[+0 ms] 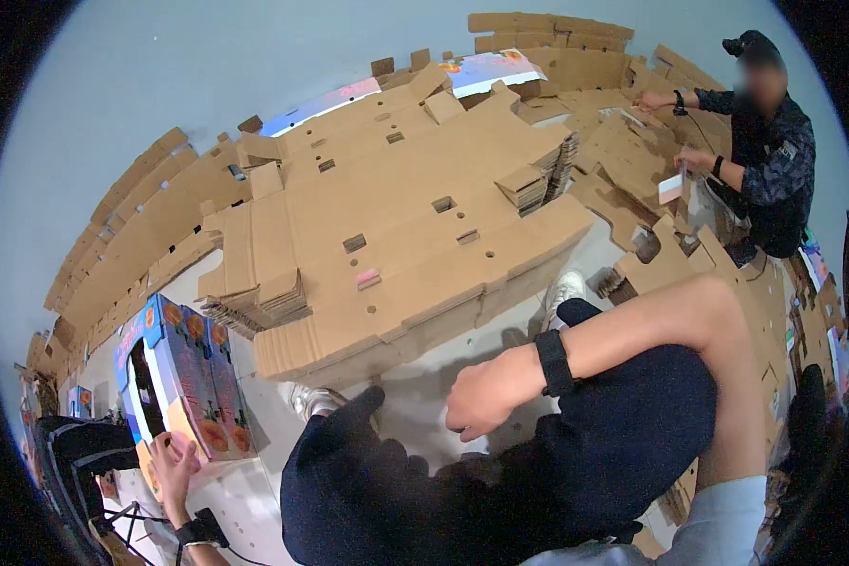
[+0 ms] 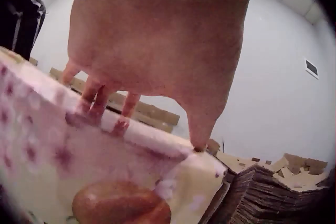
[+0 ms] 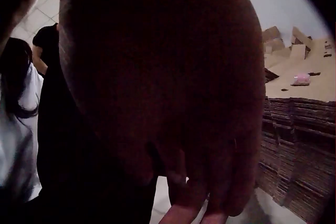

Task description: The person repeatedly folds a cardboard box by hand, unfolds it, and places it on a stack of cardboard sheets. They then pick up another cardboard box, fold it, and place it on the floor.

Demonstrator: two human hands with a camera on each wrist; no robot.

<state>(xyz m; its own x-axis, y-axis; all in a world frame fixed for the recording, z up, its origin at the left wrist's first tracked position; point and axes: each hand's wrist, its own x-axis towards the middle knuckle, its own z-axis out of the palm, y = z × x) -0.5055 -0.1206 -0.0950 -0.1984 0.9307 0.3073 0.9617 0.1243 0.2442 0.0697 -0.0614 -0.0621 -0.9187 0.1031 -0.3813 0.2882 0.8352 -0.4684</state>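
Observation:
My left hand [image 1: 172, 462] is at the near end of a printed carton [image 1: 174, 406] that stands on the floor at the left. In the left wrist view its fingers reach down straight and spread, fingertips on the carton's pale upper edge [image 2: 157, 139], the thumb near the corner. An orange fruit picture [image 2: 121, 203] shows below them. My right hand [image 1: 491, 391] hangs between the knees with loosely curled fingers and holds nothing. It is dark in the right wrist view, its fingers [image 3: 184, 211] pointing down. Nearest to it is a stack of flat brown cardboard [image 1: 406, 208].
A small pink item [image 1: 368, 279] lies on the stack. More cardboard sheets [image 1: 151, 226] lean along the wall. At the right another person [image 1: 774, 141] crouches among cardboard pieces [image 1: 623, 170], holding a pale flat piece [image 1: 671, 188]. A dark-clothed leg [image 1: 85, 448] shows at far left.

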